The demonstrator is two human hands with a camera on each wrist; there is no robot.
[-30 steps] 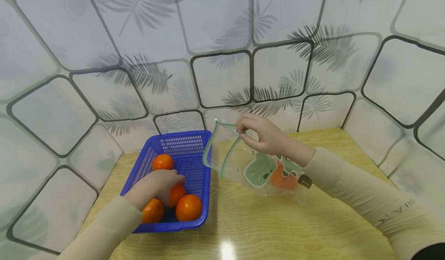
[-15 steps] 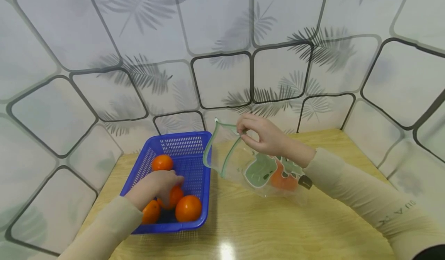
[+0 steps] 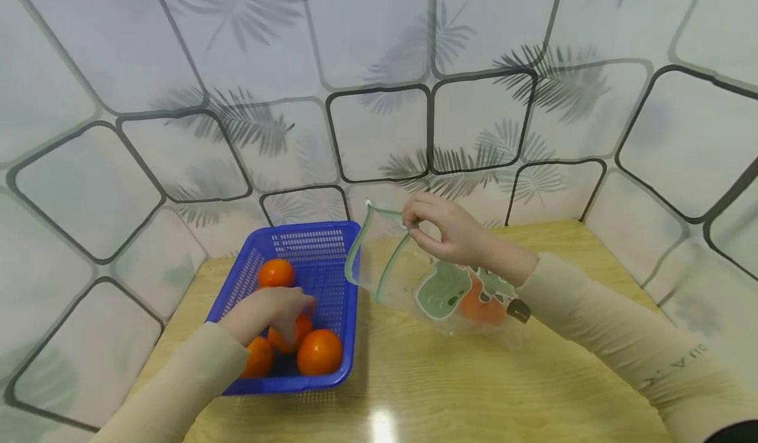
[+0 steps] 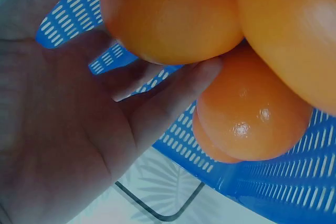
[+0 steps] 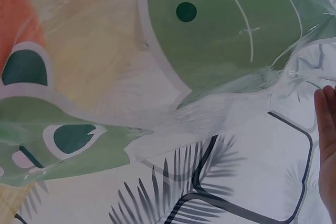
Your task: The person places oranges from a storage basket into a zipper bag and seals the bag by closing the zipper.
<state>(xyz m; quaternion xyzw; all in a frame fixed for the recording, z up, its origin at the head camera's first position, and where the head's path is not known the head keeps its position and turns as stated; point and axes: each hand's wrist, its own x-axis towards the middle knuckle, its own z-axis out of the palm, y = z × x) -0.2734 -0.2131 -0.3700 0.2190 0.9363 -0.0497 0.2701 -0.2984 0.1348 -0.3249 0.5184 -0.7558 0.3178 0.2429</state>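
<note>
My left hand is down in the blue basket, with thumb and fingers around the middle orange. In the left wrist view, fingers of the left hand lie along a glossy orange, a fingertip meeting the gap between it and its neighbours. My right hand pinches the top edge of a clear zip bag with green cartoon prints, its mouth spread toward the basket. Something orange shows through the bag. The right wrist view catches only part of the right hand beside the bag's film.
More oranges sit in the basket: one behind, one at front right and one at front left. Basket and bag are on a wood-grain table. A patterned wall encloses the back and sides.
The middle orange has shifted slightly left and toward the front left one, with my left hand staying over it. My right hand and the bag have hardly moved.
</note>
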